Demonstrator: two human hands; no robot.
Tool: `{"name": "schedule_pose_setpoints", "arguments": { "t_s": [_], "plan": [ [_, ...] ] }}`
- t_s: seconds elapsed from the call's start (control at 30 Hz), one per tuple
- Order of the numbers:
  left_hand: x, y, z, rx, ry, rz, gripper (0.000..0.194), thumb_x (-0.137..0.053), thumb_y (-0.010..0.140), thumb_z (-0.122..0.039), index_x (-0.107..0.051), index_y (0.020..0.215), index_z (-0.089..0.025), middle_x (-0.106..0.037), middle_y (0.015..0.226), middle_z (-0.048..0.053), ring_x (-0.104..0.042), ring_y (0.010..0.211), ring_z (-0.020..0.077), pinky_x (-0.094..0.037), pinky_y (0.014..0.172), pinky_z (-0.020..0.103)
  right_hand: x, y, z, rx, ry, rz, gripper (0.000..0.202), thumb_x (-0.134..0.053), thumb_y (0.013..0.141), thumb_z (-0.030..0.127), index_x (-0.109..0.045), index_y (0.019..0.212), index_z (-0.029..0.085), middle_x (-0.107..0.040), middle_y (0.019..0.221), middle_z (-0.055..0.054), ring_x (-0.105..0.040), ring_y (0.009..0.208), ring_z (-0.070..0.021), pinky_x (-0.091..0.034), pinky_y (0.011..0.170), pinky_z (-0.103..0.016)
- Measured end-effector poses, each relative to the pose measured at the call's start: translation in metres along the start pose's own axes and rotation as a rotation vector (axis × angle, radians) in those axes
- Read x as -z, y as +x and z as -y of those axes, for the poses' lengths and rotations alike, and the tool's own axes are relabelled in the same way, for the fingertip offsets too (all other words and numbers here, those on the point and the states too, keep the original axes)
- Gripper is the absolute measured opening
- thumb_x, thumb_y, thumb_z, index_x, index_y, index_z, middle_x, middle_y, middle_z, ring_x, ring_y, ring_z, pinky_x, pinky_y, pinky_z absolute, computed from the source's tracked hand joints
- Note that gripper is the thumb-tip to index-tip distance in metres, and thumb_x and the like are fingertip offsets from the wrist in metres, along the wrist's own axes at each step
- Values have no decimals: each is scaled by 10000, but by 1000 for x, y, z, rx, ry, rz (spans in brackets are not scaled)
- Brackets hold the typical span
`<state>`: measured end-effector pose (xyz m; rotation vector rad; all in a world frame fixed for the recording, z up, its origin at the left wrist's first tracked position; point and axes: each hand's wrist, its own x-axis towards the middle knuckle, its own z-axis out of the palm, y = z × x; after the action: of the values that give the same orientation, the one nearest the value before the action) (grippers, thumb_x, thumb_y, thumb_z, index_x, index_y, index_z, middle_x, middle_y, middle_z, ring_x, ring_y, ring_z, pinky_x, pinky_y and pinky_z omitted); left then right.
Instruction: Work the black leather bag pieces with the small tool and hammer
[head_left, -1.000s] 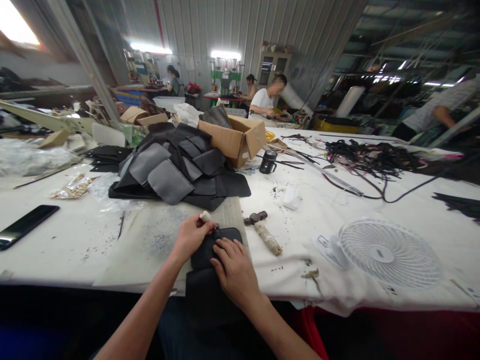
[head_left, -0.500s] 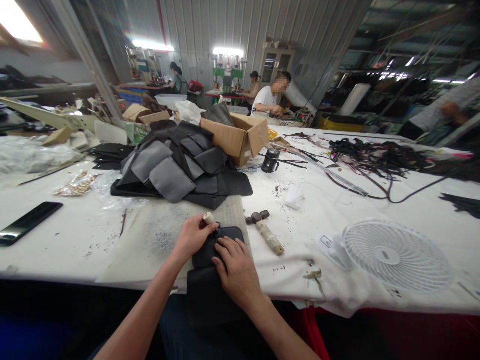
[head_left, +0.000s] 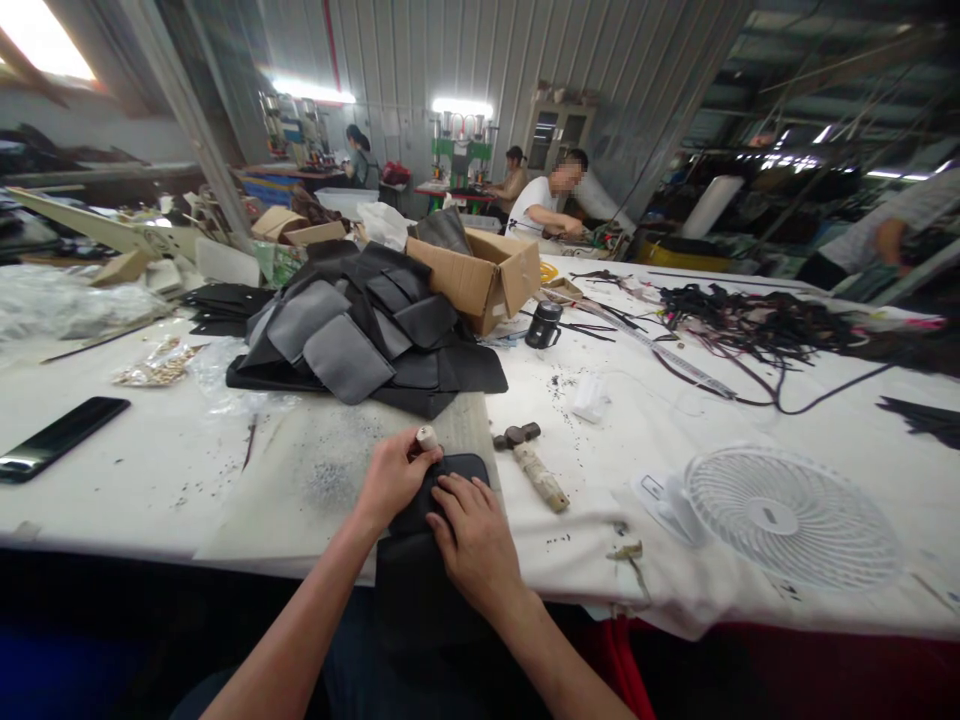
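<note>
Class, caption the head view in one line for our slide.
Left hand gripping white-ended tool, right hand resting on black leather-like panel, hammer lying nearby.

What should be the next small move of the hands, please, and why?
Probably, the left hand should settle the white-topped tool steadily on the black piece. It grips the tool at the piece's far part, while the right hand lies flat on the piece, seemingly steadying it. Whether the tool's lower end already touches is hard to tell.

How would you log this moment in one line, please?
left hand: holds white-topped tool | right hand: on black piece | hammer: on table, unheld
</note>
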<state>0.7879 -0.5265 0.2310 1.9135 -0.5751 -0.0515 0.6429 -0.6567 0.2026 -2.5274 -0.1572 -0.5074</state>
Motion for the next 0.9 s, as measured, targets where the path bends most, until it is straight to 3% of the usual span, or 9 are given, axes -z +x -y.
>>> {"name": "schedule_pose_setpoints", "arguments": {
  "t_s": [0.1, 0.2, 0.33, 0.43, 0.53, 0.63, 0.7, 0.77, 0.9],
  "plan": [
    [-5, -9, 0, -58, 14, -16, 96, -715, 950, -271, -706, 865, -228, -775, 822, -8, -718, 759, 187, -496, 731, 277, 7, 3, 1, -14, 52, 13, 341, -578, 1124, 297, -662, 1448, 237, -672, 1523, -112, -571, 1469, -311, -382, 1300, -592],
    [-10, -20, 2, -101, 66, -18, 71, -690, 983, -259, -724, 925, -235, -779, 847, 10, -730, 790, 204, -496, 760, 289, 31, 8, -15, -31, 172, 0, 377, -589, 1129, 390, -633, 1477, 254, -662, 1514, -110, -606, 1419, -286, -455, 1255, -510],
    [-13, -29, 6, -117, 171, -23, 83, -681, 1007, -287, -757, 997, -254, -791, 890, 41, -745, 840, 240, -486, 766, 303, 74, 15, -64, -341, -190, -149, 432, -602, 1102, 461, -651, 1426, 178, -678, 1386, -195, -615, 1315, -365, -489, 1126, -526],
    [-14, -31, 7, -106, 222, -29, 93, -682, 1011, -300, -764, 1039, -265, -799, 917, 53, -753, 863, 253, -468, 768, 305, 90, 19, -95, -550, -400, 44, 436, -695, 1029, 472, -687, 1303, 133, -710, 1261, -212, -656, 1194, -382, -513, 964, -458],
    [-15, -32, 5, -98, 248, -37, 84, -676, 1013, -290, -747, 981, -261, -779, 872, 44, -740, 830, 243, -434, 739, 299, 94, 25, -103, -557, -370, 102, 309, -642, 1046, 404, -697, 1213, 150, -749, 1190, -169, -707, 1041, -313, -504, 852, -379],
    [-15, -33, 5, -100, 251, -45, 79, -675, 1012, -270, -743, 973, -260, -778, 868, 43, -738, 832, 240, -411, 734, 298, 103, 32, -87, -556, -338, 78, 300, -531, 1102, 411, -705, 1128, 168, -769, 1035, -133, -713, 923, -271, -503, 803, -351],
    [-15, -34, 4, -95, 237, -43, 79, -676, 1012, -263, -752, 992, -260, -790, 885, 44, -735, 824, 235, -396, 729, 299, 114, 35, -64, -509, -227, 61, 439, -398, 1161, 503, -695, 1087, 189, -740, 893, -75, -683, 778, -221, -508, 718, -317],
    [-14, -34, 3, -78, 225, -44, 83, -681, 1010, -262, -761, 993, -258, -798, 883, 42, -728, 800, 230, -375, 713, 300, 128, 36, -35, -418, 1, 5, 537, -309, 1179, 584, -676, 1207, 194, -705, 834, -27, -610, 634, -179, -487, 607, -287],
    [-12, -31, -2, -52, 245, -50, 90, -693, 1003, -262, -781, 987, -258, -807, 881, 47, -735, 819, 237, -354, 702, 299, 140, 36, 22, -216, 280, -48, 571, -535, 1125, 591, -563, 1540, 200, -680, 780, 16, -578, 587, -165, -453, 557, -267]
  ]
}}
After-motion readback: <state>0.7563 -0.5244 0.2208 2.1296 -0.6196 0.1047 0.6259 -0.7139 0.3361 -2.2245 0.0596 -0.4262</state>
